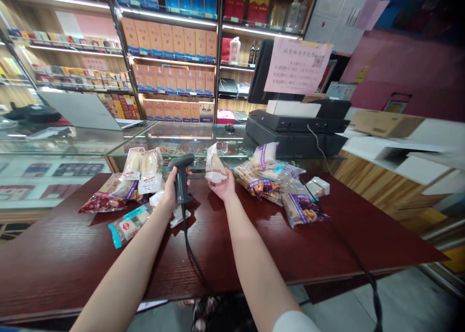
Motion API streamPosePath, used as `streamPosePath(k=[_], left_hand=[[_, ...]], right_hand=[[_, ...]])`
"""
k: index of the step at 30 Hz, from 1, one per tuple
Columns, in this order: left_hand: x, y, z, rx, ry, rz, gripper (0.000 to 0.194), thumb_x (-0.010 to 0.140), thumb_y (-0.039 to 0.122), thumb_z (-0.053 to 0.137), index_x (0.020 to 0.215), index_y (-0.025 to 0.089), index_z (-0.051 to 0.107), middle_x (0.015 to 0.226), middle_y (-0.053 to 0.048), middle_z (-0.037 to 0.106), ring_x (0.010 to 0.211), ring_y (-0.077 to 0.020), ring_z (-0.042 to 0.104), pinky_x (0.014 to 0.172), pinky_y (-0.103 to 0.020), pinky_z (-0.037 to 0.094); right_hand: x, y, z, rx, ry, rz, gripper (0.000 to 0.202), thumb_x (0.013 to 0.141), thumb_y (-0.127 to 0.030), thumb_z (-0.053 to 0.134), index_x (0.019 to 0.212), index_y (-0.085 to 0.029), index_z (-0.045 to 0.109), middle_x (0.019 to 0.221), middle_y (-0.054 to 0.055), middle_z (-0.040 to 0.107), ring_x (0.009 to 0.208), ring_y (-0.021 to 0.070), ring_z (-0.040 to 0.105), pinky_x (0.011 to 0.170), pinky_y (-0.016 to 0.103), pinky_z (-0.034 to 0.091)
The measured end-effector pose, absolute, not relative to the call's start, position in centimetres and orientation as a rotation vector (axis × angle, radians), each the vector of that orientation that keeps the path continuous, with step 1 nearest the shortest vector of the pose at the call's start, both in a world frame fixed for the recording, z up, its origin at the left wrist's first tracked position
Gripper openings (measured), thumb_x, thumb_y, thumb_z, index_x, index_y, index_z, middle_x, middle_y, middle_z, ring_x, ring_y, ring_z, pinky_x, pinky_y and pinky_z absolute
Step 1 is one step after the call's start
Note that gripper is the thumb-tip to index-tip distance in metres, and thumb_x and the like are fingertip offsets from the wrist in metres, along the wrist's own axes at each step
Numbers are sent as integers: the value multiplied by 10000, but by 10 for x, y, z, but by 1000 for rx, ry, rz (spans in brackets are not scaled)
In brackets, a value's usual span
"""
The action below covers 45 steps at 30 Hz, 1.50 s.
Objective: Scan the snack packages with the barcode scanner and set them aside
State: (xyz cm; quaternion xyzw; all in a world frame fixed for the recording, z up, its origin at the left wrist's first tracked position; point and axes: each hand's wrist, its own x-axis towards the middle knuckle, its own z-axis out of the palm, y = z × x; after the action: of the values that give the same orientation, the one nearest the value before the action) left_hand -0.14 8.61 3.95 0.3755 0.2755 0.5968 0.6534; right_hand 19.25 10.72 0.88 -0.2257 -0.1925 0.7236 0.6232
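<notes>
My left hand (171, 186) is wrapped round the handle of a dark grey barcode scanner (180, 184), its head tilted toward the right. A black cable runs from the handle's base down over the table edge. In my right hand (225, 186) is a wrapped sandwich (215, 165) in a clear and white packet, held up just right of the scanner. To the left lie more wrapped sandwiches (149, 167), a red snack bag (105, 194) and a blue-ended packet (130, 224). On the right is a pile of purple-marked bread bags (265, 172).
The dark red wooden table (203, 254) spans the front. Behind it are a glass counter (170, 131), a laptop (82, 110), and a black monitor with a pink paper sign (296, 66). A black cable (354, 257) crosses the table's right side. Boxed goods (174, 41) fill the shelves.
</notes>
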Motion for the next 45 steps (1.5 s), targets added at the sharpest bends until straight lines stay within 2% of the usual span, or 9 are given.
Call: streamPosePath(k=[3,11,22,30,40,45], left_hand=[[-2,85,41,862,600,1351,461,883,522,518,1018,114,683,783,-73,691,503,-87,570,392,-168,414],[-3,85,41,913,597,1214,504,834,553,577,1051,113,692,731,-78,686,465,-106,542,366,-201,393],[-7,91,34,998,532,1129,535,820,566,584,1059,103,705,753,-101,689,485,-124,541,421,-233,409],[-9,91,33,1072,525,1021,537,822,578,590,1050,110,719,812,-128,709,497,-135,543,443,-250,405],[-8,93,29,1188,480,934,544,834,592,574,1045,113,721,844,-141,712,500,-133,545,494,-257,430],[-8,91,31,1184,461,970,557,844,577,569,1066,85,710,859,-142,712,507,-120,545,531,-253,443]], right_hand=[[196,105,10,-499,-466,1693,449,855,-529,397,1021,-168,605,858,84,696,782,222,676,529,284,506],[203,108,7,-444,-420,1660,380,859,-504,397,959,-188,584,740,33,666,605,165,607,456,235,427],[206,109,1,-443,-347,1599,371,849,-521,417,910,-196,586,646,1,642,509,148,570,442,245,419],[207,105,3,-455,-390,1538,359,846,-520,436,849,-191,577,615,-7,635,488,135,577,430,234,425],[206,104,11,-466,-266,1560,341,852,-456,398,947,-183,579,626,-5,625,525,143,580,445,236,421],[207,101,11,-445,-318,1565,360,851,-479,415,974,-181,574,651,-7,636,523,139,575,436,235,423]])
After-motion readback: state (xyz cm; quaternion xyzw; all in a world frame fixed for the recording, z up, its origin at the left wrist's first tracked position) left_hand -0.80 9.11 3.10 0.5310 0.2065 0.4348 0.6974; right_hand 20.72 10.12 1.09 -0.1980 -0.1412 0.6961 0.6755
